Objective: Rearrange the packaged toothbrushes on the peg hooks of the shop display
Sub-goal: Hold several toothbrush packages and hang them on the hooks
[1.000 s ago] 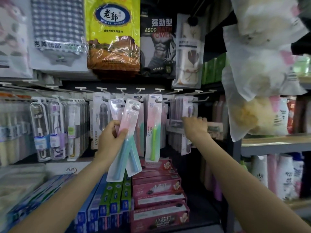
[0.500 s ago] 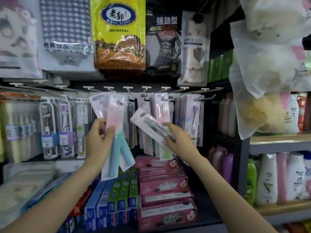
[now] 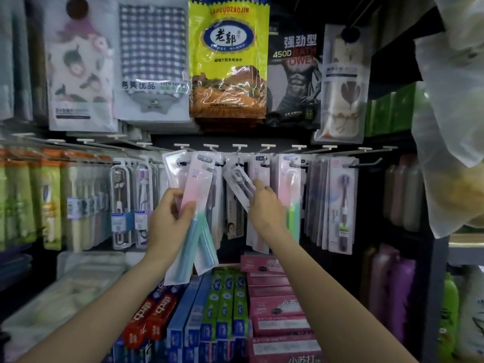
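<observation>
Since a moment ago the right hand (image 3: pixel 265 208) has carried its grey toothbrush pack (image 3: pixel 239 188) up from waist height to the row of peg hooks (image 3: pixel 239 148), and the pack's top now sits just under the white hook tips near the middle of the rack. The pack leans, top to the left, bottom tucked under the palm, with the thumb and fingers pinching its lower end and the forefinger laid out along its face. The left hand (image 3: pixel 167 218) has barely shifted. It is closed around two pink-and-teal toothbrush packs (image 3: pixel 197 205), thumb pressed across the front, and they fan apart below the fist, ends hanging in front of the toothpaste boxes (image 3: pixel 225 305) on the shelf beneath. Their tops reach up beside the hooks, but I cannot tell whether either is threaded on. To the right, a pink-and-green toothbrush pack (image 3: pixel 289 195) hangs straight from its own hook, partly behind the right wrist. Above the rack hangs a yellow cloth packet (image 3: pixel 227 61).
</observation>
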The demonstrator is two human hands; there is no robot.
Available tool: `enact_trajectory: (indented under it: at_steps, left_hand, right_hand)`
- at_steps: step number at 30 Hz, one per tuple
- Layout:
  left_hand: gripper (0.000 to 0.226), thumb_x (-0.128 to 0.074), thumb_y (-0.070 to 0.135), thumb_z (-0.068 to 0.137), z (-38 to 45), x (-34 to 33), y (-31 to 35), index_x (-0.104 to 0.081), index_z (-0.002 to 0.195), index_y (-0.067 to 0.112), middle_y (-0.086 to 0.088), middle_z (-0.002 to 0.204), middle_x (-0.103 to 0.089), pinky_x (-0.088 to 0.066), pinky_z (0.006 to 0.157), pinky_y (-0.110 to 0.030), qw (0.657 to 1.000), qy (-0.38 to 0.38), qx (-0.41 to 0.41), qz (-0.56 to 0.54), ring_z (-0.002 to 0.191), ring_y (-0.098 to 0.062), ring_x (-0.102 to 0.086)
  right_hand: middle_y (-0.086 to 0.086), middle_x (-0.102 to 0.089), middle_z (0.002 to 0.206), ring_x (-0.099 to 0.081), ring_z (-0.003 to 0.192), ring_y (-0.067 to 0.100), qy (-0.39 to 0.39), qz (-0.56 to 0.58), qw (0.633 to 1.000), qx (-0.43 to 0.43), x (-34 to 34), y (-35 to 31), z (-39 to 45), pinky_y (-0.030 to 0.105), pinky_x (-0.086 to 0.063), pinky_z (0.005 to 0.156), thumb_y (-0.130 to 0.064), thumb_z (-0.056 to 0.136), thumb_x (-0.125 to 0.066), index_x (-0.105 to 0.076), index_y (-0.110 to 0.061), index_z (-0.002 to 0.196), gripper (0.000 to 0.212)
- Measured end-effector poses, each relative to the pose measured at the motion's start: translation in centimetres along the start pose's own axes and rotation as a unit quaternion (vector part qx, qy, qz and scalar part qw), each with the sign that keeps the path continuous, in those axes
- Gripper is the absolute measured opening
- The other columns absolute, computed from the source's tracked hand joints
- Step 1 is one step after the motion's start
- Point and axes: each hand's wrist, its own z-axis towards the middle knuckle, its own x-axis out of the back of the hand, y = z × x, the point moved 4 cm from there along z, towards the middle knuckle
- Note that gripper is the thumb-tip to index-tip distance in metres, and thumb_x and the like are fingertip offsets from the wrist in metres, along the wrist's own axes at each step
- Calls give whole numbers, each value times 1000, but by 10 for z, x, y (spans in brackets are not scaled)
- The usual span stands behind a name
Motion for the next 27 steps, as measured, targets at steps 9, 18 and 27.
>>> enact_trajectory:
  at_steps: [9,18,27]
  left_hand:
    - [21,-56,13,90,9,2,8,-50,85,32,-13,89,-62,-50,73,-46,999,-35,-5,-10,83,-33,-59]
    - [17,-56,12,90,-4,-39,8,-52,89,29,6,94,-65,-46,65,-11,987,-139,11,-76,84,-3,-61]
    - [12,-55,15,91,-2,-101,23,-50,89,25,4,87,-63,-46,67,-23,984,-167,28,-63,77,-14,-59]
  right_hand:
    - [10,-60,108,-54,82,17,-9,242,964,-110,-11,9,0,27,-45,69,-8,95,-48,-44,-8,124,30]
    - [6,-62,98,-60,92,23,-23,340,940,-20,13,14,-26,32,-51,84,-20,97,-46,-59,-13,100,16]
    - [2,-60,79,-59,72,17,7,350,934,-71,35,68,-37,26,-54,68,-9,97,-42,-57,-9,93,15]
